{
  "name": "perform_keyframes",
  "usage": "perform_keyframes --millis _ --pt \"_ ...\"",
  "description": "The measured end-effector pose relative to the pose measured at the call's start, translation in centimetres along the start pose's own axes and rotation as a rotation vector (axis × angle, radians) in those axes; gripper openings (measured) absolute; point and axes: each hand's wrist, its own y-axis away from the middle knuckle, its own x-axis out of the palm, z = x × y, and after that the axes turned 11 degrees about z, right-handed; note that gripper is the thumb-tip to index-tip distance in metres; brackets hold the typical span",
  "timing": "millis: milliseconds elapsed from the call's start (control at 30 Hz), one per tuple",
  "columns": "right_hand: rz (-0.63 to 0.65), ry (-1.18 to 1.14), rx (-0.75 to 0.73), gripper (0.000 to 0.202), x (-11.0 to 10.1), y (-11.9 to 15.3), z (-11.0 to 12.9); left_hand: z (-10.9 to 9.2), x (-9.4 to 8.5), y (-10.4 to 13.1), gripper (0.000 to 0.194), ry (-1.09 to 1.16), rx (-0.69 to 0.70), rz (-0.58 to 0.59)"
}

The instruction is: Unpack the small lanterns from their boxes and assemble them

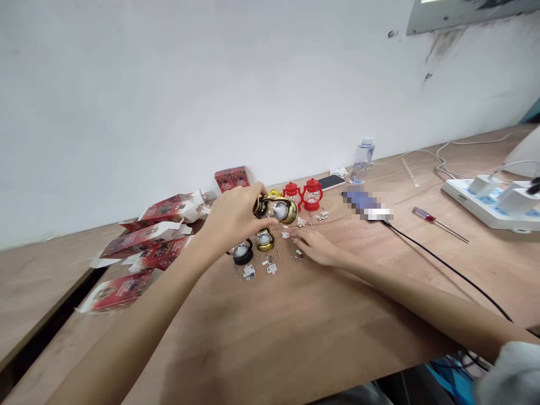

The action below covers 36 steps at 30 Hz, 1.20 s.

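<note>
My left hand (pixel 237 212) is closed around a small bronze-and-black lantern (pixel 283 210), held tilted on its side above the table. My right hand (pixel 317 246) rests low over the wood with its fingers stretched out. Its fingertips are among small white parts (pixel 285 235) and bent wires, and nothing shows in its grasp. Below the left hand stand a black lantern (pixel 243 254) and a gold-and-black lantern (pixel 265 241). Two red lanterns, one of them a red lantern (pixel 312 196) with a clear globe, are upright behind the right hand. A yellow lantern (pixel 275 192) is mostly hidden.
Opened red boxes (pixel 126 289) lie at left, beside a gap in the tabletop. Small red boxes (pixel 232 179) stand by the wall. At right are a water bottle (pixel 361 162), a dark phone (pixel 333 182), a screwdriver (pixel 439 223), a black cable (pixel 447 267) and a power strip (pixel 491 205).
</note>
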Motion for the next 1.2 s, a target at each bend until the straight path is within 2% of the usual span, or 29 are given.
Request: perform_keyframes --millis 100,233,367,500,567,667,867,1200 --pt "0.075 0.136 -0.090 0.032 0.7 1.0 -0.4 -0.7 0.4 -1.0 0.036 0.072 -0.011 -0.010" --pt "0.093 0.100 -0.137 0.033 1.2 2.4 -0.6 -2.3 1.2 -2.3 0.027 0.118 0.045 -0.014" --pt "-0.005 -0.098 -0.101 0.030 0.7 3.1 -0.8 -4.0 2.5 -3.7 0.025 0.117 0.143 0.013" --pt "-0.078 -0.162 -0.009 0.024 0.3 3.2 -0.7 -4.9 4.0 -5.2 0.027 -0.003 0.149 0.068" --pt "-0.044 -0.111 -0.031 0.024 0.4 3.3 -0.5 -5.1 4.6 -5.8 0.028 -0.062 0.161 0.103" --pt "0.036 0.009 -0.109 0.036 0.6 3.4 -0.1 -5.3 5.5 -6.3 0.030 -0.122 0.138 0.164" --pt "0.104 0.176 -0.213 0.051 1.0 3.7 -0.1 -5.4 6.3 -6.9 0.034 -0.125 0.107 0.251" --pt "0.092 0.306 -0.310 0.040 1.3 4.1 0.4 -5.0 6.4 -8.3 0.046 -0.066 0.079 0.336"
